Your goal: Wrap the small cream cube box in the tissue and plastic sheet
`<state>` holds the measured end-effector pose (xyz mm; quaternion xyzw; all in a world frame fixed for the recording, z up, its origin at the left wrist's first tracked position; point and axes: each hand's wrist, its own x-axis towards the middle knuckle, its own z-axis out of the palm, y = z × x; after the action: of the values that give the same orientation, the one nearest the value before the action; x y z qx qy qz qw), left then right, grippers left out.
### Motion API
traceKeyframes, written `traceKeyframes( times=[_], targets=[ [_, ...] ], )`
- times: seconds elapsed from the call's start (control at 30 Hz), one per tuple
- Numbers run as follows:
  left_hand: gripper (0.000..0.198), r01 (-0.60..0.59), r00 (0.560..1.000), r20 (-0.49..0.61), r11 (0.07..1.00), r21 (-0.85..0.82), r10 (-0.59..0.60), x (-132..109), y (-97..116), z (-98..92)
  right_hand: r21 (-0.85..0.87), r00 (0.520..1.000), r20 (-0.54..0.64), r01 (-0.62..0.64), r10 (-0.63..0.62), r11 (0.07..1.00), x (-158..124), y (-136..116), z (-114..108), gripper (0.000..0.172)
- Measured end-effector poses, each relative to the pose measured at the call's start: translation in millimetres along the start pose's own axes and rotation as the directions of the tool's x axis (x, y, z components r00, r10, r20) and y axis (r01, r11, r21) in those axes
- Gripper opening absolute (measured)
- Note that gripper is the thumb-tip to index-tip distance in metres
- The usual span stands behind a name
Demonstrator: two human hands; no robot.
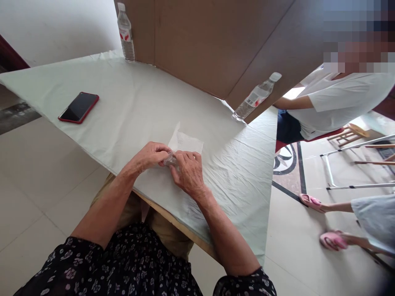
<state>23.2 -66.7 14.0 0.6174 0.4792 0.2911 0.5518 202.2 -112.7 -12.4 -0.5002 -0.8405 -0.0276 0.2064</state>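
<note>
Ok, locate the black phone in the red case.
In the head view, the phone lies on the pale green tablecloth, left of the bare left hand.

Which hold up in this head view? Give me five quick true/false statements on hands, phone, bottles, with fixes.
1. The left hand and right hand both touch thin whitish material. True.
2. The phone has a blue case. False: its case is red.
3. The phone is nearer the left hand than the right. True.
4. Only one bottle is visible. False: there are two, a left bottle and a right bottle.
5. Both bottles are capped. True.
</note>
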Motion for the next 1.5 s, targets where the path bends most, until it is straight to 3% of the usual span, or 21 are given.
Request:
traceKeyframes(
  times=[0.1, 0.2, 0.27, 0.4, 0.5, 0.63, 0.7, 0.83, 0.93, 1.1, 1.2, 1.27, 1.4, 1.5],
  targets=[
    [0.032, -0.073, 0.996, 0.066, 0.995, 0.068, 0.068, -2, 0, -3.9, 0.048, 1.000, 0.005, -0.004, 0.004, 0.999, 0, 0, -3, 0.013],
    [0.030, -0.153, 0.988, 0.001, 0.963, 0.222, 0.157, 0, -7, 1.8, 0.148, 0.999, -0.023, -0.018, 0.022, 0.989, 2, 3, -5, 0.009],
    [0.023, -0.248, 0.957, -0.054, 0.901, 0.355, 0.285, 2, -14, 8.3, 0.236, 0.997, -0.052, -0.047, 0.061, 0.971, 3, 9, -8, 0.009],
    [0.016, -0.335, 0.895, -0.094, 0.794, 0.507, 0.437, 2, -26, 18.3, 0.329, 0.952, -0.101, -0.242, 0.289, 0.913, 2, 34, -21, 0.009],
    [0.014, -0.368, 0.864, -0.114, 0.769, 0.523, 0.491, 2, -31, 22.6, 0.343, 0.882, 0.063, -0.459, 0.468, 0.819, -4, 58, -37, 0.012],
    [0.019, -0.397, 0.826, -0.149, 0.749, 0.530, 0.543, 4, -38, 27.8, 0.362, 0.742, 0.460, -0.658, 0.488, 0.660, -13, 74, -46, 0.038],
    [0.021, -0.414, 0.804, -0.160, 0.733, 0.540, 0.572, 5, -43, 29.8, 0.390, 0.667, 0.559, -0.736, 0.492, 0.554, -13, 70, -44, 0.058],
    [0.023, -0.482, 0.730, -0.162, 0.668, 0.567, 0.664, 9, -51, 31.7, 0.425, 0.625, 0.549, -0.781, 0.555, 0.458, -7, 53, -32, 0.082],
    [0.024, -0.498, 0.699, -0.164, 0.639, 0.587, 0.696, 10, -56, 32.3, 0.461, 0.621, 0.515, -0.782, 0.592, 0.419, -5, 48, -28, 0.083],
    [0.024, -0.499, 0.688, -0.177, 0.637, 0.587, 0.703, 10, -57, 33.9, 0.389, 0.576, 0.554, -0.818, 0.602, 0.424, -9, 52, -36, 0.076],
    [0.024, -0.504, 0.687, -0.178, 0.638, 0.582, 0.705, 9, -57, 34.7, 0.416, 0.584, 0.561, -0.812, 0.587, 0.410, -11, 52, -33, 0.078],
    [0.023, -0.497, 0.692, -0.180, 0.643, 0.582, 0.699, 9, -58, 35.0, 0.507, 0.624, 0.535, -0.776, 0.569, 0.375, -11, 50, -24, 0.079],
    [0.024, -0.489, 0.700, -0.182, 0.650, 0.582, 0.690, 9, -58, 34.8, 0.702, 0.730, 0.340, -0.617, 0.592, 0.357, -11, 47, -7, 0.076],
    [0.024, -0.480, 0.709, -0.175, 0.648, 0.591, 0.684, 9, -58, 35.0, 0.779, 0.769, 0.246, -0.519, 0.590, 0.352, -11, 45, -5, 0.075]
  ],
)
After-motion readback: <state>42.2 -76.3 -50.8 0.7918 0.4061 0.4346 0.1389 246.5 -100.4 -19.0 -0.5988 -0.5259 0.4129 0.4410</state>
